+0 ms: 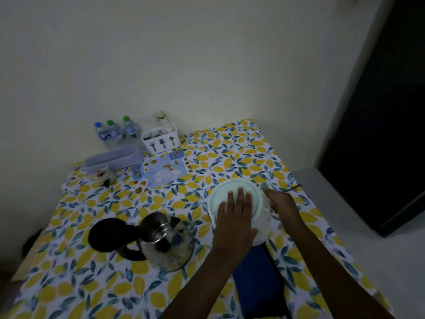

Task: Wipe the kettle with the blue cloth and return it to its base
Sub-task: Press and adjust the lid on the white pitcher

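Note:
The steel kettle [165, 245] stands on the table left of centre, its black lid [107, 233] flipped open to the left and its black handle toward me. The folded blue cloth [257, 277] lies near the front edge, partly under my forearms. To its far side sits the round white kettle base [226, 192]. My left hand [236, 215] lies flat on top of the base, fingers spread. Fingers curled, my right hand [281, 203] grips the base's right rim, close to a thin black cord [292, 188]. Neither hand touches the kettle or the cloth.
A lemon-print tablecloth [96, 284] covers the table. At the back stand three water bottles [116, 132], a white cutlery holder [161, 140], a lilac tray [112, 157], a small patterned mug [104, 176] and a picture mat [161, 169]. A dark doorway [379, 111] is on the right.

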`<state>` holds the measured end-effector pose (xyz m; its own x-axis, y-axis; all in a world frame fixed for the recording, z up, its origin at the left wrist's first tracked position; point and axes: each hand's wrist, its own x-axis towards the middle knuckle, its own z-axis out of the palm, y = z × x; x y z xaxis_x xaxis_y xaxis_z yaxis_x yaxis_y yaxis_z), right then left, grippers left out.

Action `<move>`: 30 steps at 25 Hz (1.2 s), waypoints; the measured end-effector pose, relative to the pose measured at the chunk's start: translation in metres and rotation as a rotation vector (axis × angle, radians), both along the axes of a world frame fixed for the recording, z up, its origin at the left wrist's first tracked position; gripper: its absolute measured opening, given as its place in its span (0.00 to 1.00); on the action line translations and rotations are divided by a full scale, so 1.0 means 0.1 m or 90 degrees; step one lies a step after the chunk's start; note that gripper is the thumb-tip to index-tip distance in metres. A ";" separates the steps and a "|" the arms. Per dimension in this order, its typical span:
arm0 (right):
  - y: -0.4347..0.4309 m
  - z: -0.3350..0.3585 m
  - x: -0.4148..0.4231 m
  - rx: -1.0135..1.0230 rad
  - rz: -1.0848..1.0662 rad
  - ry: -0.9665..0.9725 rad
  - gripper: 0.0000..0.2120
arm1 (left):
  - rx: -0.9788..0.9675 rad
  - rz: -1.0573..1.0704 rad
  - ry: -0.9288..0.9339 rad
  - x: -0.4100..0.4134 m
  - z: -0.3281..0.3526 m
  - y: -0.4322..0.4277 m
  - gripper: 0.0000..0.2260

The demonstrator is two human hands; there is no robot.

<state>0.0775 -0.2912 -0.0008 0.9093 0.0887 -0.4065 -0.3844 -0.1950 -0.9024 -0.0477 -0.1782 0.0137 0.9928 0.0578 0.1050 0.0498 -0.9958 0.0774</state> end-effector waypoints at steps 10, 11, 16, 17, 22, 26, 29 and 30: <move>1.23 0.61 -0.42 -0.152 0.144 -0.151 0.23 | -0.233 0.085 -0.073 -0.64 0.29 0.99 0.39; 1.29 0.67 -0.42 -0.168 0.184 -0.195 0.22 | -0.257 0.099 -0.081 -0.63 0.27 1.04 0.40; 1.61 0.92 -0.45 -0.270 0.300 -0.337 0.22 | -0.346 0.166 -0.116 -0.61 0.24 1.21 0.43; 1.67 0.95 -0.44 -0.305 0.322 -0.367 0.22 | -0.369 0.178 -0.128 -0.62 0.24 1.22 0.43; 1.86 1.09 -0.40 -0.433 0.447 -0.462 0.21 | -0.459 0.222 -0.179 -0.62 0.22 1.25 0.42; 1.95 1.16 -0.40 -0.449 0.441 -0.470 0.23 | -0.475 0.234 -0.180 -0.60 0.24 1.28 0.41; 1.99 1.19 -0.41 -0.474 0.464 -0.487 0.23 | -0.481 0.241 -0.193 -0.61 0.25 1.30 0.41; 2.00 1.20 -0.41 -0.477 0.468 -0.491 0.23 | -0.486 0.245 -0.197 -0.62 0.25 1.29 0.41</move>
<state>0.0360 -0.0916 0.1193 0.7656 0.6428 0.0281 0.5920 -0.6867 -0.4220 -0.1093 -0.0497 0.0391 0.8241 0.5432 0.1603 0.2361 -0.5868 0.7745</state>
